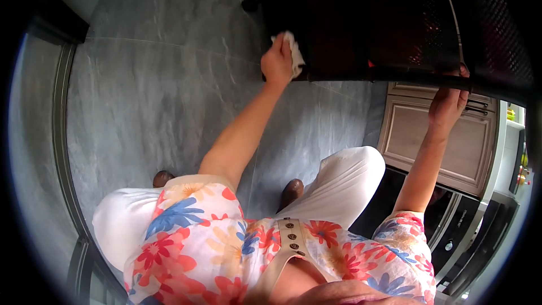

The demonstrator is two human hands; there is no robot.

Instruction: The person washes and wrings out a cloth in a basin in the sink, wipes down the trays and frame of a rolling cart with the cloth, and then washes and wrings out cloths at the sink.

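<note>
My left hand (276,63) is closed round a crumpled white cloth (293,55). The cloth lies against the lower end of a glossy black rolling rack (339,34), which has perforated mesh sides. At the right, my right hand (447,106) grips the rack's dark edge, with fingers curled over it and a fingertip showing above. Part of that hand is hidden behind the edge. A black caster (249,4) sticks out at the rack's far lower corner.
Grey marbled floor tiles (169,90) spread out below. A beige panelled cabinet (435,135) with dark handles stands at the right, above a black built-in appliance (451,226). A dark-framed glass door (62,135) runs along the left. My knees are bent close to the rack.
</note>
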